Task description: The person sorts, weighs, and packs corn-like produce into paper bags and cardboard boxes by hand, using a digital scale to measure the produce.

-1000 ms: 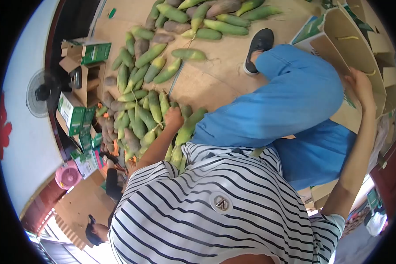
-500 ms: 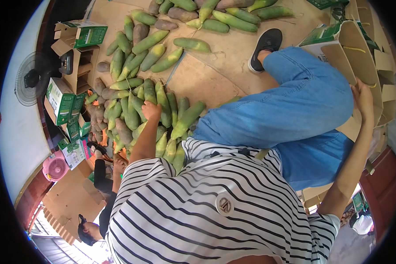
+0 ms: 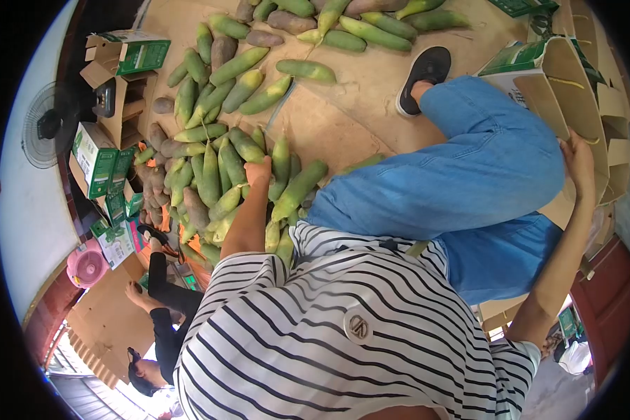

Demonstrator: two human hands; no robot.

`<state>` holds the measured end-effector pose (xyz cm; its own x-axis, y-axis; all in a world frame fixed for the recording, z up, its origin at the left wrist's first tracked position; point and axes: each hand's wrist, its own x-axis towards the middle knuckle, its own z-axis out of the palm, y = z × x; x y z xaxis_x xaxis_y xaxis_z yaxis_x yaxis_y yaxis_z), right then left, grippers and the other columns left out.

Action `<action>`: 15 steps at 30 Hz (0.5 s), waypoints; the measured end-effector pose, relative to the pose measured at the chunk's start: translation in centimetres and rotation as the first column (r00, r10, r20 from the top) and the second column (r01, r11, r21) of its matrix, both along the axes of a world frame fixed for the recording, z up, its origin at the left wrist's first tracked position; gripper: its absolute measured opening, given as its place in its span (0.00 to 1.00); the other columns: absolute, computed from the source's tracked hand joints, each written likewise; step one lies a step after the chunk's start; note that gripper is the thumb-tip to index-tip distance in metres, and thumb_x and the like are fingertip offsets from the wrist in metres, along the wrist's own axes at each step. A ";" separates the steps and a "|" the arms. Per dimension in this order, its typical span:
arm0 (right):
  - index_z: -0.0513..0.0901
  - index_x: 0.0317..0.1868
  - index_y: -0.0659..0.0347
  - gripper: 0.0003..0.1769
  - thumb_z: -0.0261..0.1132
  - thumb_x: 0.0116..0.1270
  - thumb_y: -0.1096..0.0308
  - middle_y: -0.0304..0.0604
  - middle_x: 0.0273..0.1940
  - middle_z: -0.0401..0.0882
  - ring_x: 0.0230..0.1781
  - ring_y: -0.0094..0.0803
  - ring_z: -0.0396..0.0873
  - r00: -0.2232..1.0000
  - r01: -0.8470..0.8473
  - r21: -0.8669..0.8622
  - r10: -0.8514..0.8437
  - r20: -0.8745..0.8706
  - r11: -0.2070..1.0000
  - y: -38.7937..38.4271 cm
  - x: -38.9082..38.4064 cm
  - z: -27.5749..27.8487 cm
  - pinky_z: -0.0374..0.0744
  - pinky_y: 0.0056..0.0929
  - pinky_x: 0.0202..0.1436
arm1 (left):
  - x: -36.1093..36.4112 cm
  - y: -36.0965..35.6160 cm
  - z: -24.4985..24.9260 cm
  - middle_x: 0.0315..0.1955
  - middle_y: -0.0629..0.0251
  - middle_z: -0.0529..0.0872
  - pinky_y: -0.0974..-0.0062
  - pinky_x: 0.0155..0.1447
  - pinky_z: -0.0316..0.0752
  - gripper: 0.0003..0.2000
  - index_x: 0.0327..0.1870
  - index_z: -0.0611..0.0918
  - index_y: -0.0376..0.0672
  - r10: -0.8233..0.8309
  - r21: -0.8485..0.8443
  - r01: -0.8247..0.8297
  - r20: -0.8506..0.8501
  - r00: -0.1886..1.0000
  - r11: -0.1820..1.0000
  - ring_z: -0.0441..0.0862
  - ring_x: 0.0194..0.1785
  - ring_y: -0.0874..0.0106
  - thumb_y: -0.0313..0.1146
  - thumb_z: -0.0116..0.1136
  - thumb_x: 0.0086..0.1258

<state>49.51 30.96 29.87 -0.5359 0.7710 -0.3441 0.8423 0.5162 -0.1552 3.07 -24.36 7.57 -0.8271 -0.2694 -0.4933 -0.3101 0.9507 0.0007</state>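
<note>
- The left hand (image 3: 259, 171) lies on the pile of green fruits (image 3: 217, 175), on the floor beside the person's knee.
- Its fingers bend down among the fruits; I cannot tell if they close around one.
- The right hand (image 3: 579, 157) holds the box (image 3: 539, 91) at its wall, fingers bent over the edge, thumb hidden.
- The box stands open next to the blue-clad leg (image 3: 483, 168), well apart from the pile.
- In my view, a fruit is best taken around its middle, one from the top, so that its neighbours do not roll.
- The box looks light, so a firm hold on its wall seems wise.
- Another person (image 3: 157, 322) crouches behind, away from both hands.
</note>
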 end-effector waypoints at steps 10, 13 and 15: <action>0.77 0.52 0.58 0.19 0.63 0.59 0.65 0.53 0.45 0.80 0.49 0.49 0.76 0.997 -0.068 0.100 0.065 0.031 0.993 -1.3 -0.9 1.2 0.74 0.43 0.51 | 7.5 16.8 6.1 0.21 0.64 0.78 0.77 0.20 0.69 0.16 0.40 0.75 0.37 -0.288 0.777 -0.122 0.367 0.885 0.617 0.74 0.17 0.75 0.43 0.59 0.65; 0.79 0.49 0.58 0.18 0.63 0.57 0.67 0.55 0.43 0.80 0.47 0.49 0.77 0.994 -0.080 0.170 0.091 -0.059 0.982 -1.8 -0.2 0.9 0.75 0.44 0.49 | 10.5 25.8 14.4 0.25 0.62 0.79 0.78 0.25 0.71 0.15 0.42 0.75 0.36 -0.652 0.911 0.166 0.133 0.747 0.377 0.77 0.22 0.74 0.38 0.60 0.64; 0.79 0.49 0.58 0.17 0.63 0.57 0.67 0.54 0.42 0.80 0.46 0.49 0.77 0.997 -0.074 0.147 0.077 -0.022 0.986 -1.9 -0.2 1.1 0.75 0.44 0.48 | 12.9 31.2 19.5 0.32 0.58 0.81 0.74 0.36 0.74 0.17 0.47 0.75 0.34 -0.755 0.910 0.412 -0.241 0.610 0.042 0.80 0.32 0.69 0.35 0.62 0.62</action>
